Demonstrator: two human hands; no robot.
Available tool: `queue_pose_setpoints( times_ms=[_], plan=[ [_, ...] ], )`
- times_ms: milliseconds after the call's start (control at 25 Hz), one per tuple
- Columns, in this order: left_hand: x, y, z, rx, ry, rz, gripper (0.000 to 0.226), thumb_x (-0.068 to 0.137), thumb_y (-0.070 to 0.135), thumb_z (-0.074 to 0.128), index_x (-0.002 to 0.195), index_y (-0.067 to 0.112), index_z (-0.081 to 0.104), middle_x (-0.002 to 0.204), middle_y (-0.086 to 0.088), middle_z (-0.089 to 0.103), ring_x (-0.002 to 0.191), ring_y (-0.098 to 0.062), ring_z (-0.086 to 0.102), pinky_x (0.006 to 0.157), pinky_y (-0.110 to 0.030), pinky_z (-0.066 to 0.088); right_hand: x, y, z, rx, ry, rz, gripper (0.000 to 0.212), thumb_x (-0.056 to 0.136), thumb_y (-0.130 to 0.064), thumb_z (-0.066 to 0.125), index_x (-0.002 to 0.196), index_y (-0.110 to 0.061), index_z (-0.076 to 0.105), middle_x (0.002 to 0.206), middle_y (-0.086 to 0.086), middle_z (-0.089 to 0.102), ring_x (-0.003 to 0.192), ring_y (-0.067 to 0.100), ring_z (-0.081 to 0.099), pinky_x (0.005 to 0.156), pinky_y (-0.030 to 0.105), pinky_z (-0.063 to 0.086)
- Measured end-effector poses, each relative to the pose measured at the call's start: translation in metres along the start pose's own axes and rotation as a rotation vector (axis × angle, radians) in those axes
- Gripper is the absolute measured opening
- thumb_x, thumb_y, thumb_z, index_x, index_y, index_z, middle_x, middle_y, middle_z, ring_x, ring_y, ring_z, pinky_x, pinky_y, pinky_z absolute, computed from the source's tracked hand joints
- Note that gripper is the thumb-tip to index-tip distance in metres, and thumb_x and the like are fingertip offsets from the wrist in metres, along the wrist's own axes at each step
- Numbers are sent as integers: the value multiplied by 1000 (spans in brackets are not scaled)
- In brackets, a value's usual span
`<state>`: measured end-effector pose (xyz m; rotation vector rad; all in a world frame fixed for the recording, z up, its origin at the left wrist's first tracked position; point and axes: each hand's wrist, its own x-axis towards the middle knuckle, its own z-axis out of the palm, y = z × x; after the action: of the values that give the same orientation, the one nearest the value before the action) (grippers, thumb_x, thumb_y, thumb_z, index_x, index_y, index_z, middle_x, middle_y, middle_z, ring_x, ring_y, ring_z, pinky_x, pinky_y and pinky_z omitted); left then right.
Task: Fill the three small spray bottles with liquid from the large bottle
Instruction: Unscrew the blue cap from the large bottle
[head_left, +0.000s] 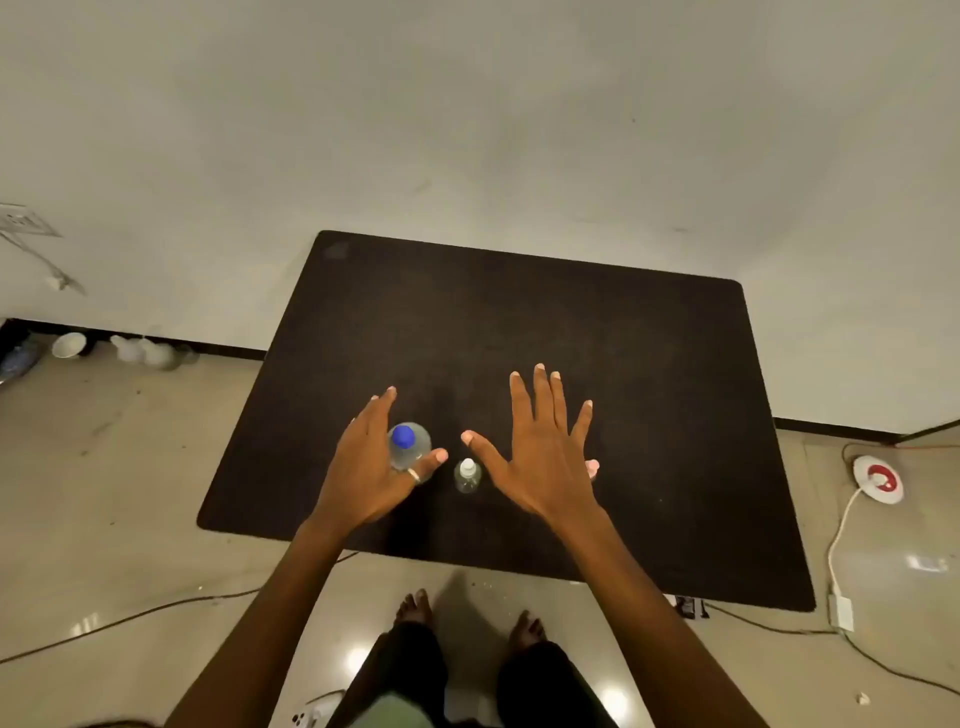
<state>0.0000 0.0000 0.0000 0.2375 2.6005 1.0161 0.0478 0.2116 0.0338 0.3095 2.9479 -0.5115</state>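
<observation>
A large clear bottle (410, 446) with a blue cap stands upright on the black table (519, 322). My left hand (371, 467) hovers beside and partly over it, fingers straight, thumb reaching past its near side, not gripping. A small clear spray bottle (467, 475) with a white top stands just right of it, between my hands. My right hand (540, 449) is spread flat above the table, fingers straight, holding nothing. A pinkish bit (592, 467) peeks out under its right edge; what it is I cannot tell. Other small bottles are hidden or out of view.
The table stands against a pale wall. Cables (156, 616) run across the tiled floor. A white and red round device (879, 479) lies on the floor at right. Bowls and pale objects (145, 352) sit by the wall at left. My bare feet (415, 608) are below the table's near edge.
</observation>
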Motion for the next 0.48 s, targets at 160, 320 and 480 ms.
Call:
queue_pose_setpoints(
  times_ms=[160, 320, 480],
  plan=[
    [4, -35, 29, -157, 44, -1, 111, 62, 77, 72, 152, 29, 27, 153, 5, 41, 138, -18, 43, 113, -48, 39, 3, -1, 27, -37, 45, -96, 84, 88, -74, 28, 153, -23, 14, 163, 6, 2, 149, 22, -9, 115, 61, -5],
    [9, -65, 59, -203, 204, 121, 93, 71, 64, 76, 147, 28, 37, 143, 12, 49, 129, -8, 49, 109, -34, 42, 0, 0, 57, 44, 195, -213, 62, 93, -61, 38, 142, -25, 40, 153, -1, 35, 146, 15, 19, 118, 55, 1],
    [11, -80, 77, -234, 349, 227, 83, 73, 49, 77, 144, 33, 38, 138, 19, 51, 124, 1, 49, 102, -20, 38, -8, 13, 74, 171, 410, -298, 49, 93, -58, 45, 124, -25, 61, 124, -10, 63, 122, 6, 52, 116, 45, 24]
  ],
)
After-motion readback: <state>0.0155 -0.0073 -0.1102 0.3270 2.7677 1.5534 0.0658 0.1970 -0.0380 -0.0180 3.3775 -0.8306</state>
